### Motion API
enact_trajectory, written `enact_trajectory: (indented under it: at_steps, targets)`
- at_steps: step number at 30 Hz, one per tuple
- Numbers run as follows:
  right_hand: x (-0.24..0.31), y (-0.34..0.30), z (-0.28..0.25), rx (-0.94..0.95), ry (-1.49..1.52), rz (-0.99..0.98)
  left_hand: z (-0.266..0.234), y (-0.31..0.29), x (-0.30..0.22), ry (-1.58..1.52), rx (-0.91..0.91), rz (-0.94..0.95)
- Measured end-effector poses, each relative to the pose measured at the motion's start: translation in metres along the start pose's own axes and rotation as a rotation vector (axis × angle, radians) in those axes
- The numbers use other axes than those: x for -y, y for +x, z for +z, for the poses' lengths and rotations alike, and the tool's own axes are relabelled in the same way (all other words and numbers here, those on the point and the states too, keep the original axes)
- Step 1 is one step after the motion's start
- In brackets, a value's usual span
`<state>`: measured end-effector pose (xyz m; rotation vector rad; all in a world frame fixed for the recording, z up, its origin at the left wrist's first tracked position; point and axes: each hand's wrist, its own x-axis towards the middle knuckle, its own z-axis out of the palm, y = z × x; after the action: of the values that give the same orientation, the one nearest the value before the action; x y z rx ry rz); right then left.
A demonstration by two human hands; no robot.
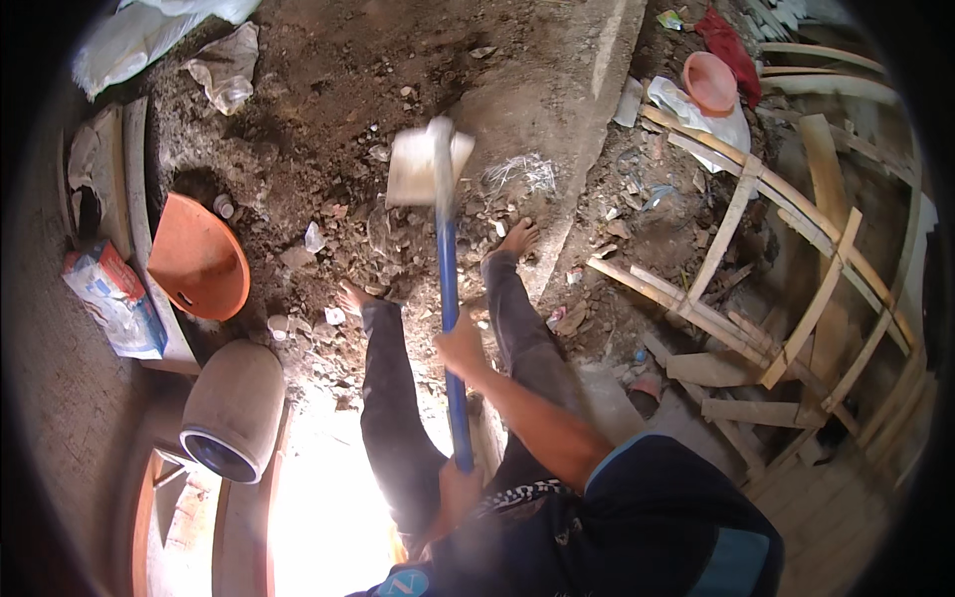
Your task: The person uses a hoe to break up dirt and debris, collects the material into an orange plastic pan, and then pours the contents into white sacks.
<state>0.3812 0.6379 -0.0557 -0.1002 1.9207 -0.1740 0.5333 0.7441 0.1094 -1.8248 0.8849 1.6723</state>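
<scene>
A hoe with a blue handle (449, 269) stands out in front of me, its pale blade (413, 171) at the far end, blurred and seemingly raised above the soil. My right hand (461, 346) is wrapped round the middle of the handle. Lower down, close to my body, my left hand (458, 495) grips the handle's near end. Beneath the blade lies brown, rubble-strewn earth (338, 214). My bare feet are planted on either side of the handle, the right foot (519, 239) a little farther forward than the left foot (352, 297).
At left are an orange scoop-like plastic piece (204, 264), a red-and-blue printed bag (117, 298) and a beige barrel-shaped container (239, 398). A broken wooden lattice (736, 224) fills the right side. Beyond it sit a pink basin (710, 83) and red cloth (729, 50). White sacking (149, 40) lies far left.
</scene>
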Motion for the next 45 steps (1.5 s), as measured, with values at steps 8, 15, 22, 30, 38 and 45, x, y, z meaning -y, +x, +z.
enact_trajectory:
  at_steps: [8, 15, 22, 30, 38, 45]
  targets:
    - [0.189, 0.210, -0.104, -0.358, 0.142, -0.475, -0.004, 0.220, -0.204, 0.016, -0.169, 0.448]
    - [0.151, 0.177, -0.018, -0.376, -0.157, -0.402, -0.023, 0.193, -0.124, -0.126, 0.002, 0.202]
    - [0.054, 0.060, 0.082, -0.029, -0.142, -0.134, -0.048, 0.070, -0.018, -0.034, -0.009, -0.100]
    - [0.039, -0.010, 0.025, 0.086, 0.112, 0.032, -0.022, 0.014, 0.014, -0.023, -0.039, -0.011]
    - [0.181, 0.156, -0.060, -0.174, 0.177, -0.362, -0.032, 0.189, -0.155, 0.031, -0.064, 0.245]
    - [0.099, 0.140, 0.019, -0.147, 0.201, -0.159, -0.057, 0.147, -0.073, 0.024, 0.018, 0.162]
